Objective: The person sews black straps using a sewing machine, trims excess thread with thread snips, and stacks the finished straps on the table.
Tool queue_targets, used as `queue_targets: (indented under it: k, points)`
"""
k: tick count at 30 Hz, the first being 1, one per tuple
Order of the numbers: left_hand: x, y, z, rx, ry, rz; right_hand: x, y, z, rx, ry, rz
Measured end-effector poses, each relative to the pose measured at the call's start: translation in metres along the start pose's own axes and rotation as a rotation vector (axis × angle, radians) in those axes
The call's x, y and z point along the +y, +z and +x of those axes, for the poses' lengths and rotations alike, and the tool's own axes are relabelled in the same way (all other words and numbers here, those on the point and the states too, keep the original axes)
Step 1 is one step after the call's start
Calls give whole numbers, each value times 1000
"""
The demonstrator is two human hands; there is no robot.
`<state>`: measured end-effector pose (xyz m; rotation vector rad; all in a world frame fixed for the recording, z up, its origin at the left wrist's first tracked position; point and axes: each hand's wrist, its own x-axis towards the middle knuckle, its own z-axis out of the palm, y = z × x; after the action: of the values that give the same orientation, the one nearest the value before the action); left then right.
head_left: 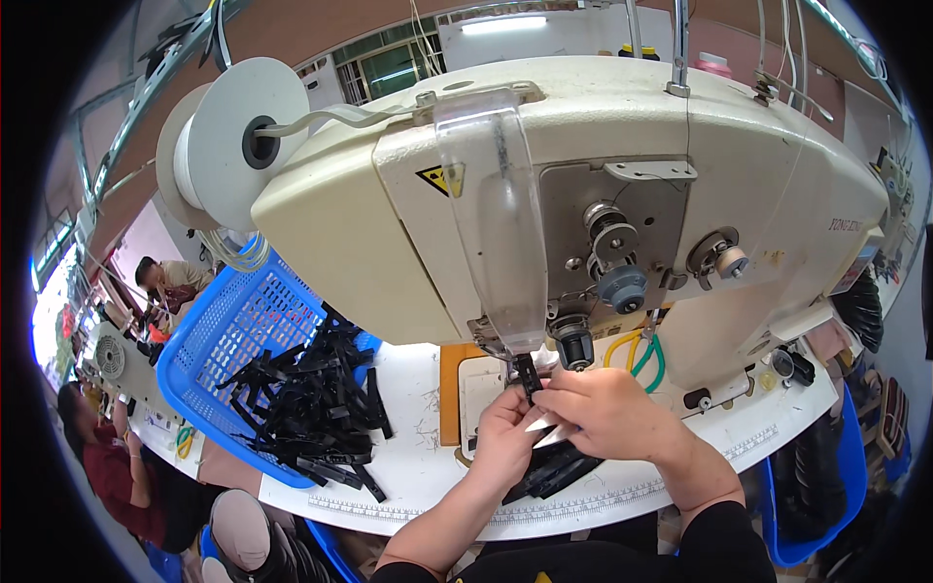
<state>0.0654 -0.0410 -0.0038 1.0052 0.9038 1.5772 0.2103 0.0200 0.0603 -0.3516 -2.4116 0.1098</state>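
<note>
Close to the needle area of a cream sewing machine (pixel 603 107), my two hands meet. My left hand (pixel 505 428) pinches a short black strap piece (pixel 527 374), whose far end points up toward the machine's needle. Fingers closed, my right hand (pixel 612 413) grips a thin white pointed piece (pixel 554 434); its kind is not clear. Below both hands, more black strap pieces (pixel 556 473) lie in a small pile at the table's near edge. The fingertips partly cover the strap.
At left, a blue plastic basket (pixel 209 330) lies tipped, black strap pieces (pixel 321 398) spilling onto the white table (pixel 413 389). Scissors with green and yellow handles (pixel 649 361) lie behind my right hand. A blue bin (pixel 850 466) stands at right. Other people sit far left.
</note>
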Motion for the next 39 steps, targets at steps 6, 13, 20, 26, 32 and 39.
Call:
queue_targets:
  k: [6,13,20,26,32,39]
  points:
    - [16,-5,-13,-70,-59,288,-4,-9,2,-82,-134,50]
    - [41,-37,21,102,-13,139,30,5,9,57,-60,-243]
    - [42,-45,40,134,-168,-61,45,19,11,130,-1,-180]
    - [38,-45,51,158,-160,-121,44,15,14,95,44,-221]
    - [32,-44,58,198,-145,-87,49,20,14,120,77,-214]
    - [32,-47,61,194,-118,-89,50,21,15,192,19,-207]
